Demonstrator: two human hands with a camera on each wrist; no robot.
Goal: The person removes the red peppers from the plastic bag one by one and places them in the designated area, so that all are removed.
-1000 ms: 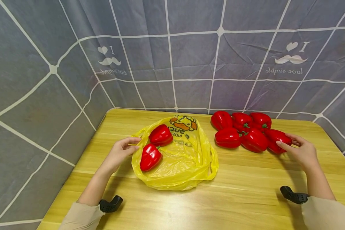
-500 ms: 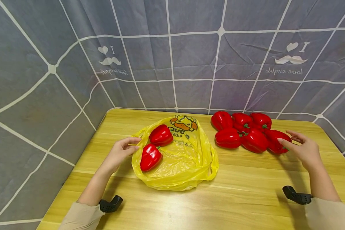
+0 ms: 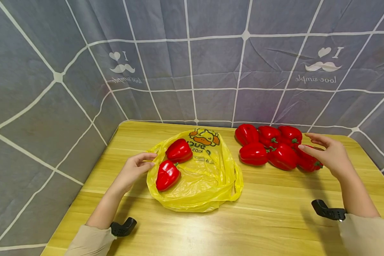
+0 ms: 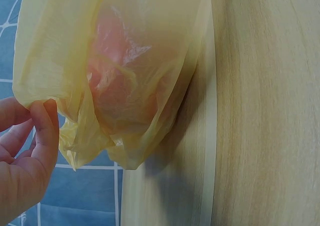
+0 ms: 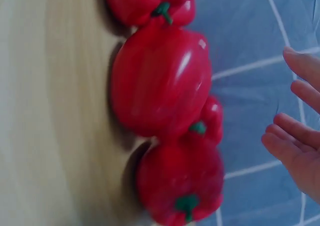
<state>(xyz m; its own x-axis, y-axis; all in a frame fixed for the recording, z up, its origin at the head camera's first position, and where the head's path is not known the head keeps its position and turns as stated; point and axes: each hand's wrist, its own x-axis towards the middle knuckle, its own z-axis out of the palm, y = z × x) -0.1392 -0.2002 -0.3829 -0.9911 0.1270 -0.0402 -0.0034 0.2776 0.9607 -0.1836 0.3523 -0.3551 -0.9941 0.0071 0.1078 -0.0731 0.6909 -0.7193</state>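
A yellow plastic bag [image 3: 204,177] with a duck print lies spread on the table, its mouth facing up. My left hand [image 3: 137,170] pinches the bag's left rim between thumb and fingers, plain in the left wrist view too. Inside the bag are two red bell peppers, an upper one [image 3: 179,150] and a lower one [image 3: 168,175]. My right hand [image 3: 331,153] hovers over the rightmost bell pepper [image 3: 308,161] of a group, fingers apart and holding nothing. In the right wrist view, the open right hand [image 5: 297,136] is beside the peppers.
Several more red bell peppers with green stems, among them a front-left one [image 3: 253,153] and a back-left one [image 3: 246,134], sit clustered on the wooden table [image 3: 262,220] at the back right. A grey cloth [image 3: 217,64] with white lines hangs behind the table.
My right hand has let go of the rightmost bell pepper, drawn slightly back, then moved up and left above it. The left hand and the bag have stayed in place.
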